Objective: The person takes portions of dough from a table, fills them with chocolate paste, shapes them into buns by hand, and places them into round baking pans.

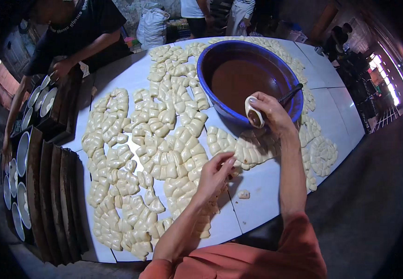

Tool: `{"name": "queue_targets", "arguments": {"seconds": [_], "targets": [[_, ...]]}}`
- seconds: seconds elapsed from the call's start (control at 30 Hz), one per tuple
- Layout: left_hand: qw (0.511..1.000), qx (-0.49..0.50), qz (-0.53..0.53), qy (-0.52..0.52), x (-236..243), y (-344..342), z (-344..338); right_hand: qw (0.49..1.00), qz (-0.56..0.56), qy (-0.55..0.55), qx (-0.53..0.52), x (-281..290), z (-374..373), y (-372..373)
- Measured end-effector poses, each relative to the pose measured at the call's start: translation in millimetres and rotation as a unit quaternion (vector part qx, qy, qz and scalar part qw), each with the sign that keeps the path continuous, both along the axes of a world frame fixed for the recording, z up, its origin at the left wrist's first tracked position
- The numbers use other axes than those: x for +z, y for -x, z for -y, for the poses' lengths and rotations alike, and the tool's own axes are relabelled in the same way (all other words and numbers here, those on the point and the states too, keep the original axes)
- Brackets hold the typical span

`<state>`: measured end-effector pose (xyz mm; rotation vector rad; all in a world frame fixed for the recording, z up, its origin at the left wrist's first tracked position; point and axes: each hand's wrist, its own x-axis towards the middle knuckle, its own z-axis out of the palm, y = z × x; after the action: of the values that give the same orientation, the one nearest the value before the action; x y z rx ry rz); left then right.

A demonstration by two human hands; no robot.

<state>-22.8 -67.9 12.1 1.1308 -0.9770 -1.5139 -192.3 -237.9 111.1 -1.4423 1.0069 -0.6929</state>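
My right hand is closed around a flattened piece of pale dough with brown filling on it, held at the near rim of a large blue basin. Smooth brown filling lies inside that basin. A dark-handled utensil leans on the basin's right side, its lower end hidden. Lower and to the left, my left hand is at the edge of the pale dough pieces, thumb and forefinger curved and slightly apart. I see nothing held in it.
Rows of joined dough pieces cover much of the white table. One small scrap lies near the front edge. Stacked dark trays and round tins stand at left, where another person handles tins. More people stand behind.
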Motion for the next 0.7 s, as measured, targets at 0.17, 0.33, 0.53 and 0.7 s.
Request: {"name": "queue_targets", "arguments": {"seconds": [0.17, 0.33, 0.53, 0.7], "targets": [[0.948, 0.051, -0.308, -0.066, 19.6, 29.3, 22.1, 0.949, 0.266, -0.135, -0.098, -30.1, -63.4, -14.0], [0.936, 0.036, -0.337, -0.097, -6.7, 12.2, 4.2, 0.937, 0.303, -0.146, -0.090, -51.2, -120.5, -18.7], [0.965, 0.150, -0.200, -0.081, -22.0, -11.7, -20.2, 0.934, -0.165, 0.313, -0.054, -76.8, -167.3, -34.8], [0.988, 0.152, -0.028, -0.010, -14.2, -15.9, -32.7, 0.900, -0.189, 0.383, -0.082, -99.2, -179.0, -44.3]]}}
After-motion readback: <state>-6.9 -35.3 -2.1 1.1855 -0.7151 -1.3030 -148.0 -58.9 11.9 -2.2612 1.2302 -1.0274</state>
